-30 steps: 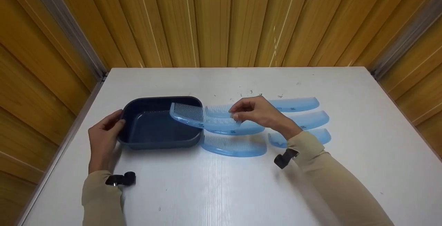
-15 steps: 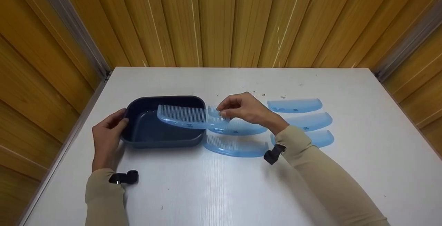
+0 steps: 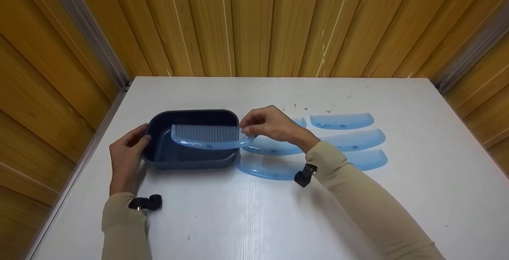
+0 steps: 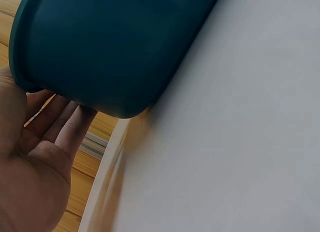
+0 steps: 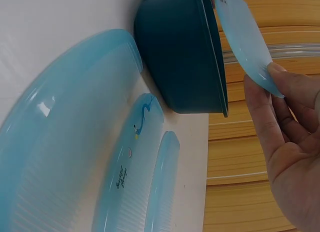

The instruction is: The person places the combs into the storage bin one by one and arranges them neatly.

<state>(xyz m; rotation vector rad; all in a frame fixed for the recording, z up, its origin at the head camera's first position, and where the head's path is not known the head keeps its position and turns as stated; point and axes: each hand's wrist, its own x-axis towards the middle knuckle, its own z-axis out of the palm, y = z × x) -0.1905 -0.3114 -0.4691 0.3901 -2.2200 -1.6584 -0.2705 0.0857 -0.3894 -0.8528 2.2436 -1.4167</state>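
Note:
In the head view my right hand (image 3: pixel 272 125) pinches one end of a translucent blue comb (image 3: pixel 206 142) between thumb and fingers. The comb is held over the dark blue plastic basin (image 3: pixel 191 164), teeth toward the far side. Seen from the right wrist, the held comb (image 5: pixel 245 39) tilts above the basin's rim (image 5: pixel 215 67). My left hand (image 3: pixel 127 152) grips the basin's left edge, its thumb at the rim. The left wrist view shows the fingers of that hand (image 4: pixel 40 157) against the basin's outer wall (image 4: pixel 100 52).
More blue combs lie in rows on the white table (image 3: pixel 222 216) to the basin's right. Among them are a far right comb (image 3: pixel 342 121), a middle comb (image 3: pixel 274 146) and a near comb (image 3: pixel 270 168). A wooden-slat wall (image 3: pixel 254 25) stands behind the table.
The right hand has carried the comb leftward, from partly beside the basin to almost wholly over it. The left hand stays at the basin's edge. The head view has shifted slightly.

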